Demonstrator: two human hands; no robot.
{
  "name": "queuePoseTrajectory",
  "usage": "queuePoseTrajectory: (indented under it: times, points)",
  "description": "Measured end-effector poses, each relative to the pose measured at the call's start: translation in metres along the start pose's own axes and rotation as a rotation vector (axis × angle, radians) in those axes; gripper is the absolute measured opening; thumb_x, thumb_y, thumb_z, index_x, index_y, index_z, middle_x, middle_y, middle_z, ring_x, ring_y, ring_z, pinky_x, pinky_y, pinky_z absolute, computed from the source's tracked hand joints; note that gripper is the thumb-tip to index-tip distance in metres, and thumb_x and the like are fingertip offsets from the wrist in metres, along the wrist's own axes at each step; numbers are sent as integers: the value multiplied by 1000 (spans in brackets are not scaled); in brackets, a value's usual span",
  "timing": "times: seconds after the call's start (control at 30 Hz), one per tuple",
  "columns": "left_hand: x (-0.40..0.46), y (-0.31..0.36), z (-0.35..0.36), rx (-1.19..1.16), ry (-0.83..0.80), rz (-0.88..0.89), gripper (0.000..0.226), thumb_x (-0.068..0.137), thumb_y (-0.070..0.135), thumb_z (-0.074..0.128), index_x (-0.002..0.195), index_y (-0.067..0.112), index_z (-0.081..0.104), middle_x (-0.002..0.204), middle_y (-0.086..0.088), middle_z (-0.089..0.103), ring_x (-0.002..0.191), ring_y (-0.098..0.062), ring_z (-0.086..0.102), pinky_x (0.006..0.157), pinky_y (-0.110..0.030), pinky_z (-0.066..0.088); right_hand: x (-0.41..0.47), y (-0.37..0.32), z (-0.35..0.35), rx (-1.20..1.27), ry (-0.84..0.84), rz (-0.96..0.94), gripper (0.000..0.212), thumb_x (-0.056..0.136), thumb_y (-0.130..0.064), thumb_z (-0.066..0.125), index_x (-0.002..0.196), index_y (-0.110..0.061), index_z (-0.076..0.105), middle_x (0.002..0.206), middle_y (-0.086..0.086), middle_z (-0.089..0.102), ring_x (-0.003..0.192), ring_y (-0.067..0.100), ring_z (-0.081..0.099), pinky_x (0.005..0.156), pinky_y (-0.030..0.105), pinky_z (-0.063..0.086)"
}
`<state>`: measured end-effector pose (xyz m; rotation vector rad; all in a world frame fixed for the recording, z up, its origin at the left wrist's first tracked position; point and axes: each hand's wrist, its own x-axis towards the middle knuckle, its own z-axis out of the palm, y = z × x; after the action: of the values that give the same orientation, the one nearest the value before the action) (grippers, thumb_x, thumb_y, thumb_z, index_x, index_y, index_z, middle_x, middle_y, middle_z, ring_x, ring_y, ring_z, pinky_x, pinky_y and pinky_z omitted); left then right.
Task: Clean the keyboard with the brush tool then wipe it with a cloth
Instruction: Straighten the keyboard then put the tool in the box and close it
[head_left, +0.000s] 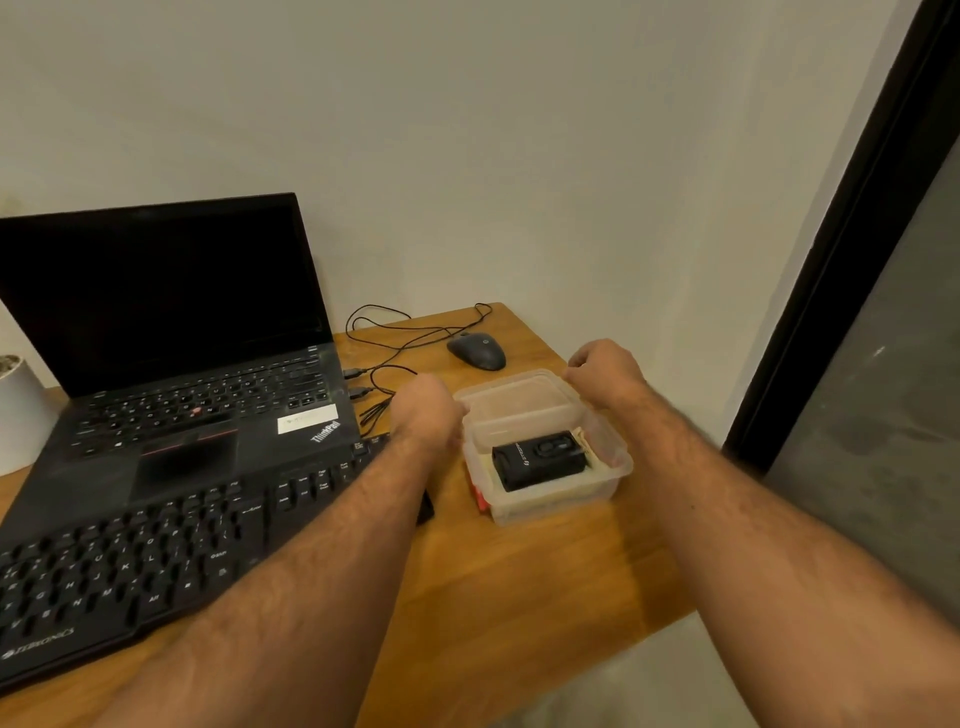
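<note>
Keyboard (130, 561) runs lengthwise left-near to right-far; hands (426, 410) grip lid (519, 402).

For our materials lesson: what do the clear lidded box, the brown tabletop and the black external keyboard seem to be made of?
Clear lidded box: probably translucent plastic, slightly frosted, since its contents show through.
Brown tabletop: looks like wood or wood veneer, smooth, with visible grain streaks.
Black external keyboard: apparently matte plastic, with printed white legends.
</note>
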<state>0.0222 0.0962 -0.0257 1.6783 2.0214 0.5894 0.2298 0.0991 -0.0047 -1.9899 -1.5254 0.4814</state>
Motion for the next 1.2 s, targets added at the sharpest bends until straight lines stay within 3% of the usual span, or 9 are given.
queuePoseTrajectory:
  times: [0.13,0.33,0.47,0.57,0.67,0.87,0.97,1.1,1.2]
  points:
    - [10,-1,9,115,-20,-25,28,90,41,69,82,15,64,82,0,68,72,-12,63,48,-23,42,14,6,10,-4,-90,63,18,90,-20,67,105,-9,65,99,7,66,89,23,64,74,34,55]
    - [16,2,16,125,5,-31,22,87,34,75,90,13,68,89,-3,67,78,-17,60,46,-25,36,21,7,16,32,-125,90,21,92,-23,67,105,-8,64,100,7,64,92,23,61,74,33,50]
    - [13,-2,16,0,82,-16,12,89,27,72,89,15,70,88,-2,70,77,-16,65,46,-25,41,14,8,8,165,-121,131,15,91,-22,68,96,-10,63,96,7,65,87,24,65,77,38,57]
    - [3,2,8,-190,131,20,14,90,23,72,77,21,65,82,-1,70,77,-18,69,63,-36,60,5,8,-5,288,-108,107,12,91,-23,68,93,-12,64,96,7,66,82,23,67,69,36,59]
    - [-11,6,-5,-289,219,94,19,89,24,73,76,29,61,87,3,70,81,-15,69,71,-39,61,-6,2,-19,356,-80,13,25,95,-34,62,101,-11,68,105,8,69,90,22,68,75,38,61]
    - [-49,0,-21,-480,302,262,14,90,25,71,84,34,62,89,10,68,85,-14,68,81,-39,59,-48,-8,-43,532,0,-52,55,96,-64,38,91,-17,68,101,3,69,99,20,65,89,41,56]
    - [-77,-8,-20,-545,288,308,16,93,21,67,109,22,71,98,12,68,94,-10,67,88,-37,58,-71,-1,-47,554,23,-88,45,95,-62,41,87,-25,64,97,-3,67,96,17,64,87,37,55]
    - [-103,-17,-14,-710,234,274,30,99,13,55,127,18,66,120,5,68,107,-4,62,95,-38,56,-97,12,-47,472,65,-150,40,94,-49,58,113,-15,68,106,-4,67,100,13,62,75,20,47]
    - [-123,-21,-11,-784,178,243,35,101,13,45,130,18,64,128,5,65,118,-8,58,103,-41,51,-113,24,-45,494,47,-147,45,93,-38,64,131,-13,60,126,-1,63,116,14,58,90,21,43]
